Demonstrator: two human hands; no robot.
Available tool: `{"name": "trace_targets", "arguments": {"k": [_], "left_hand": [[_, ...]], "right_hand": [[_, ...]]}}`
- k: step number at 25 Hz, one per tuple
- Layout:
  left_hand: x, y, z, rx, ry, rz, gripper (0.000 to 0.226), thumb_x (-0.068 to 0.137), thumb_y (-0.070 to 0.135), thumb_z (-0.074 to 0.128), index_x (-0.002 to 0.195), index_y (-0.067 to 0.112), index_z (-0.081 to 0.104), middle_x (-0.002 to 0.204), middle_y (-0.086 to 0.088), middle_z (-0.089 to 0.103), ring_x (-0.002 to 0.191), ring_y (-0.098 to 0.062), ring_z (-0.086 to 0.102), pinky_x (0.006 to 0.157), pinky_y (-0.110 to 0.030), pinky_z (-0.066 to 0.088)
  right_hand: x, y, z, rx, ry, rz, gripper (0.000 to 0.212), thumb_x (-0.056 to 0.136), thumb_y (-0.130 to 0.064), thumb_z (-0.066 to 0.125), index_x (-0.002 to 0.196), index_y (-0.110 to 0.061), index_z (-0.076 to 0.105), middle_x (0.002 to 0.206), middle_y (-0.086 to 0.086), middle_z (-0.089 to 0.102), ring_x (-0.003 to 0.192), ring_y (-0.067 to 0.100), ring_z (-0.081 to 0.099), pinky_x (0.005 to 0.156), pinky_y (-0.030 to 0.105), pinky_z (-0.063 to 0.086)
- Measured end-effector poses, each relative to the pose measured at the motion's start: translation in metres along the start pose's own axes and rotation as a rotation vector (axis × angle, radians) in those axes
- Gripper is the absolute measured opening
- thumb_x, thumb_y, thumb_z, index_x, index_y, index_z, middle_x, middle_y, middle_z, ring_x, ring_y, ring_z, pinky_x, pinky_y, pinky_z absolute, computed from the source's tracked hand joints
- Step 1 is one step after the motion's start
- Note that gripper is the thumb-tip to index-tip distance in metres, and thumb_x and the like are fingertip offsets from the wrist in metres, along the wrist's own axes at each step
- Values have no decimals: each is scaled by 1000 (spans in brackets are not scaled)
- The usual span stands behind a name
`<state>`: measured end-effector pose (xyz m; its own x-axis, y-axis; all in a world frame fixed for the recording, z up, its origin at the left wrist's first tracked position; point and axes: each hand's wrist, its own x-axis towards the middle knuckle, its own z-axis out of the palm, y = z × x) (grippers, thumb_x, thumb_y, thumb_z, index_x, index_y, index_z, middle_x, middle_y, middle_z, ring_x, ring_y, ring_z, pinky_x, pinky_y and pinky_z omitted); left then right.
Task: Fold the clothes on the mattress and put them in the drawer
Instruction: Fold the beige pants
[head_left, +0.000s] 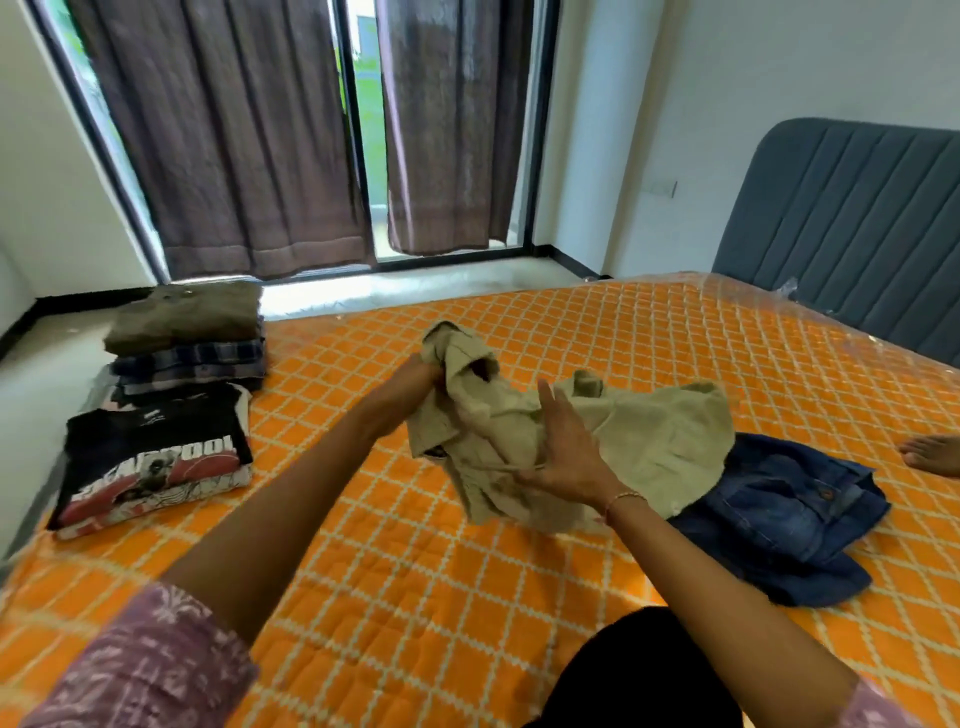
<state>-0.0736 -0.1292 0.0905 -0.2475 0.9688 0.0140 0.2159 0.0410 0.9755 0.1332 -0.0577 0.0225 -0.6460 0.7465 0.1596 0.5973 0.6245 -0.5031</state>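
1. Where the room meets the window, dark curtains (218, 135) hang before the glass, and a grey padded headboard (852, 218) stands at the right.
2. An orange quilted mattress (415, 571) fills the foreground.
3. A crumpled beige shirt (649, 441) lies mid-mattress, partly lifted, its right edge overlapping a blue denim garment (789, 514).
4. At the mattress's left edge, a folded stack topped by an olive garment (187, 317) sits just behind a folded black printed T-shirt (156, 457).
5. The left hand (410, 384) grips the shirt's bunched left end.
6. The right hand (561, 452) rests against the shirt, fingers straight, thumb pinching a fold.
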Motion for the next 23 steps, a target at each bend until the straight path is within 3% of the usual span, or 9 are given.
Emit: {"name": "trace_targets", "arguments": {"k": [2,4,6,10,13,15,18,20,23], "left_hand": [[-13,27,-33,273,-194,-9,14,85,9,53,96,12,61,99,-5,63,89,-22,59,85,-44,50],[-29,46,-75,471,-220,-39,33,62,17,58,92,6,63,96,-5,63,89,-21,56,90,-47,48],[-37,50,-124,466,-151,-110,60,50,30,65,102,-1,64,101,-12,66,94,-29,61,94,-55,47],[-73,52,-184,363,206,-28,49,73,44,69,108,9,66,104,-11,67,97,-29,62,83,-42,53],[-107,41,-204,104,481,202,54,78,60,60,113,18,57,104,3,58,99,-16,56,76,-19,45],[-133,8,-211,-8,444,106,74,65,74,63,117,22,51,112,5,57,101,-11,55,87,-24,44],[-158,-61,-216,-132,434,-88,122,42,79,74,140,18,36,140,-7,46,126,-28,48,102,-42,42],[-164,-84,-201,-425,458,-240,113,49,74,74,140,19,36,136,-3,47,126,-30,46,95,-43,42],[-155,-64,-179,-756,325,-193,65,75,50,65,129,16,50,128,-12,57,111,-30,56,88,-42,46]], "right_hand": [[22,-46,10,87,74,-196,127,60,-66,68,146,-28,-17,160,6,-3,147,27,9,108,42,28],[44,-109,21,196,62,-319,115,68,-44,76,151,-16,1,153,5,28,130,32,43,88,33,43],[58,-159,39,223,99,-311,94,74,-37,70,149,-11,19,122,13,62,99,37,61,69,33,45],[65,-233,69,445,288,-165,59,79,-26,57,136,-27,40,101,13,69,89,39,62,68,45,50],[73,-273,62,707,340,-89,51,79,-20,56,130,-21,50,112,12,67,102,37,60,78,40,49],[84,-291,50,837,359,-26,62,72,-35,53,129,-12,50,119,14,63,108,35,56,83,35,44],[104,-321,37,1017,402,59,73,66,-38,46,134,-11,47,129,12,57,112,27,53,91,29,39],[121,-336,36,1186,419,152,62,75,-34,56,132,-12,49,129,11,57,106,22,53,97,37,41],[130,-367,38,1561,359,319,37,92,-18,57,127,-7,49,122,11,58,96,26,58,87,38,48]]}}
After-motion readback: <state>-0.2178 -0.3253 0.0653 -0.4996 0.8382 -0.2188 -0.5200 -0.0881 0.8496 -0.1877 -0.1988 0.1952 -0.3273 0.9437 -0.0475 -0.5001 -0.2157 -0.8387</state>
